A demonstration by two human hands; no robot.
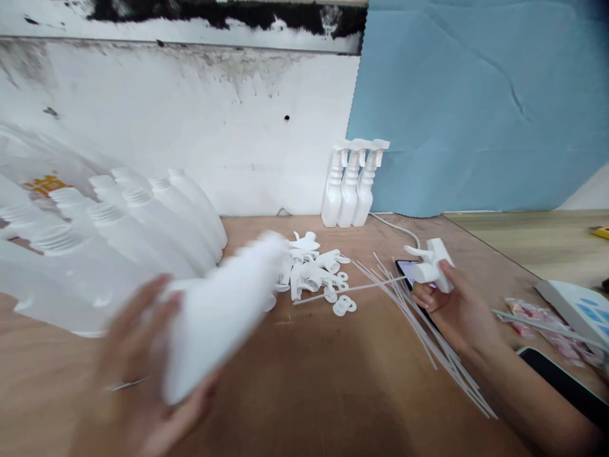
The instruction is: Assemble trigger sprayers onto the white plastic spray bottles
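My left hand [137, 368], smeared by motion, is wrapped round the lower part of a white plastic bottle [219, 317], which tilts with its neck up and to the right. In my right hand [457, 304] is a white trigger sprayer head [432, 263], gripped between thumb and fingers. A thin dip tube [356, 289] sticks out of the sprayer toward the left. Between the two hands lies a heap of white sprayer heads [311, 270], with several flat white rings [343, 306] at its near side. Loose dip tubes [428, 336] lie by my right hand.
Several open white bottles [157, 216] stand at the left. Three bottles with sprayers [349, 190] stand against the wall. A phone [404, 270] lies partly under the tubes. Small plastic packets [547, 327], a white-and-blue box [578, 304] and a dark flat object [561, 381] are at the right.
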